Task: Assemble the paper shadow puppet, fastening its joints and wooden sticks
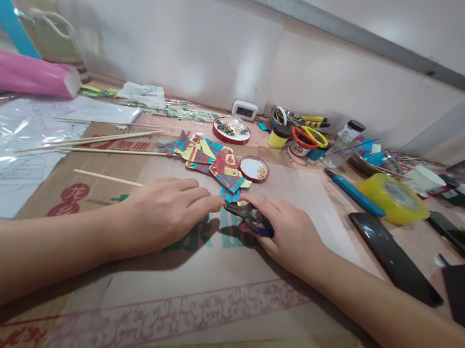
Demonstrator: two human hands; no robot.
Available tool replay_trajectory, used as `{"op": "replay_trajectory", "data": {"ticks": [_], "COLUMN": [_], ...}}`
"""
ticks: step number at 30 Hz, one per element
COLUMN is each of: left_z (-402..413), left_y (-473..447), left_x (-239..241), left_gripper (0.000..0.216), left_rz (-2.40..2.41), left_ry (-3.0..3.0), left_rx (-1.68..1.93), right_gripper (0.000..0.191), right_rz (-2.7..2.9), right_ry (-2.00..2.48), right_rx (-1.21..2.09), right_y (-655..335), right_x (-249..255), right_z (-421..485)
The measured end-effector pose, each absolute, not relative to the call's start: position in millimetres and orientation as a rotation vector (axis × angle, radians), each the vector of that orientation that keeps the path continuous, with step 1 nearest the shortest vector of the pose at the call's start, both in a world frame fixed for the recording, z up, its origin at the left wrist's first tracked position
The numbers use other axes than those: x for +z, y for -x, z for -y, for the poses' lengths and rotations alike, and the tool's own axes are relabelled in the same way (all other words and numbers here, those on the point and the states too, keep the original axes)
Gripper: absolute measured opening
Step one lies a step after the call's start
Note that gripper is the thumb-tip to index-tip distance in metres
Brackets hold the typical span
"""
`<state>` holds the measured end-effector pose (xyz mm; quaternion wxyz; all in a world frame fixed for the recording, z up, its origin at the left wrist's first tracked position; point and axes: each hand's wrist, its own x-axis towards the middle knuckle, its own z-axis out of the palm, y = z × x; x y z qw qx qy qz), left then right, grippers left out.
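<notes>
Standing or lying around the back of the table [421, 249], in the head view, are several containers. A red-rimmed dish [229, 139] carries a heap of dark and clear small pieces [232, 128]; nearer, a smaller red-rimmed dish [250, 170] has tiny gold-coloured bits [262, 171] gathered at its right side. Beyond them stand a yellow pot [278, 140] with a black lid and a red cup [302, 144], with yellow scissor handles [314, 136] over it. A clear jar [343, 145] with a dark cap stands to the right; what it holds is too blurred to tell. At far left is a beige jar [46, 21].

The left grip [167, 210] is closed, fingers curled, on a thin wooden stick [108, 178] that sticks out to its left over the cardboard [42, 194]. The right grip [294, 230] is wrapped around pliers [257, 221] with dark blue handles, their tips right at the left fingertips; how far the jaws are parted cannot be told. A red, blue and yellow cut-out figure [216, 162] lies just beyond both, beside the smaller dish. More sticks [98, 143] lie to its left.
</notes>
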<state>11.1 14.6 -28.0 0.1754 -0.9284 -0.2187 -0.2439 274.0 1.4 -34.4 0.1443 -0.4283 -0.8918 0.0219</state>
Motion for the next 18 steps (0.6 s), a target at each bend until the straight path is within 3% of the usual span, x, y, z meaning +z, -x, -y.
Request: {"op": "replay_trajectory", "data": {"ticks": [18], "left_z": [-18.2], "left_y": [-12.9], "left_x": [-34.2], "left_gripper": [0.041], "left_rz": [0.856], "left_ry": [2.718], "left_rx": [-0.628], "right_gripper": [0.045], "right_rz": [2.529], "right_ry": [1.206], "right_rx": [-0.011], "right_y": [-273.4], "right_x": [-34.0], "right_z": [-2.3]}}
